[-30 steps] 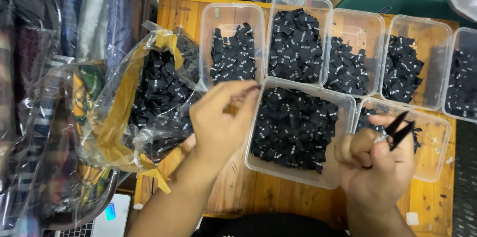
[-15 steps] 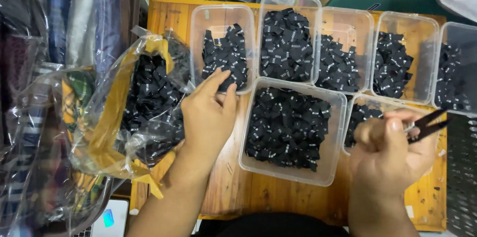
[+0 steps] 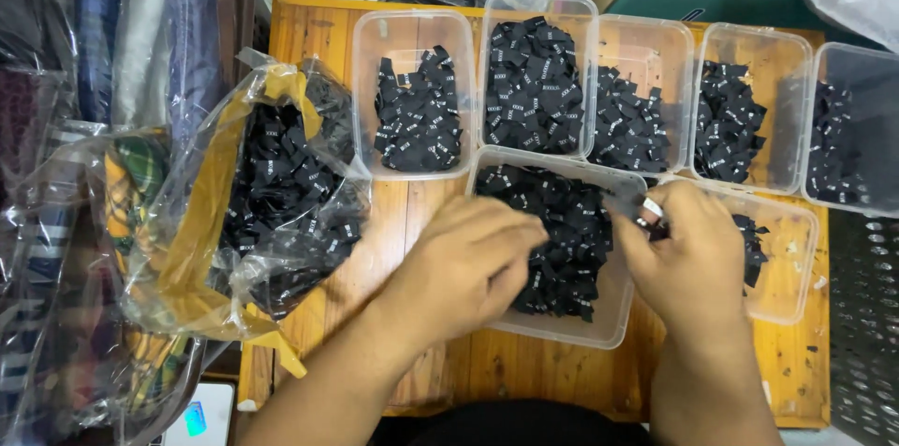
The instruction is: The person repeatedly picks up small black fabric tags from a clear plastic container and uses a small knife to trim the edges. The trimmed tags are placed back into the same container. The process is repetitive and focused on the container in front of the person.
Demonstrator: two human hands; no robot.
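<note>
Your left hand rests fingers-down on the black labels heaped in the near clear tub. Its fingers are bunched, but you cannot tell if they pinch one. Your right hand sits at that tub's right edge, closed around a small dark tool. The pile lies directly under the left fingertips, so the left is nearer.

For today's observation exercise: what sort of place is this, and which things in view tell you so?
Probably a small garment workshop's sorting bench: clear plastic tubs hold sorted black woven labels, a plastic bag holds more, and bagged folded clothing lies alongside.
</note>
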